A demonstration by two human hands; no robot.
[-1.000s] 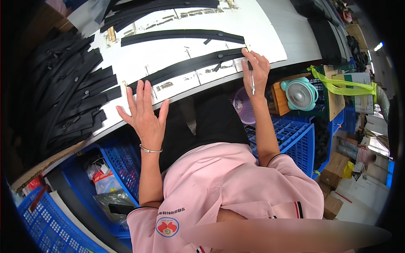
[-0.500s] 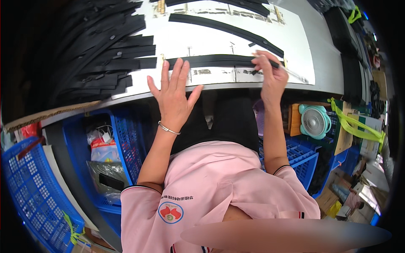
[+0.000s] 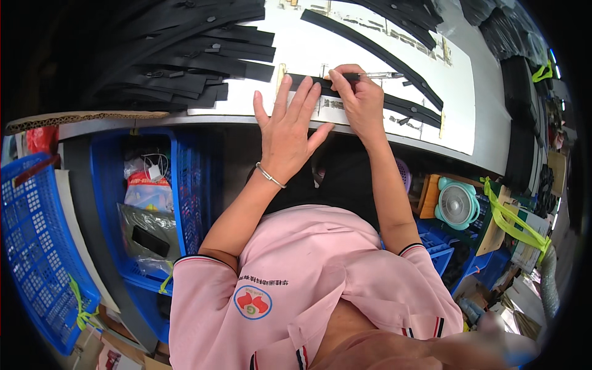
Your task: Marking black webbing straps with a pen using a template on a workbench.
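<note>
Workbench: white tabletop (image 3: pixel 370 37) ran across the top of the view, its near edge curving over storage below, where the seated person in a pink shirt (image 3: pixel 308 290) worked.
Strip in hand: a long black strip (image 3: pixel 345 89) lay flat on the white surface near the table's front edge, running from just beyond the left fingertips rightward under the right hand and on toward the table's right end.
Left hand: the left hand (image 3: pixel 288 126) was spread flat, fingers loose and fanned apart, gripping nothing; the fingertips pressed on or right at the left end of the strip, a thin bracelet (image 3: pixel 270 176) on the wrist.
Right hand: the right hand (image 3: pixel 361 102) was curled tight around a pen (image 3: pixel 370 76), pinched between thumb and forefingers, the barrel pointing right; the hand rested on top of the strip, just beside the left hand.
Pen tip: hidden by the fingers, so contact with the strip could not be told.
Other strips: a second long black strip (image 3: pixel 370 46) lay diagonally farther back on the table, well apart from the hands; a loose heap of black strips (image 3: pixel 179 55) covered the table's left part.
Below the table: blue plastic crates (image 3: pixel 43 246) stood at left, one holding bags and clutter; a small teal fan (image 3: pixel 457 203) sat at right near a yellow-green strap (image 3: pixel 512 213).
</note>
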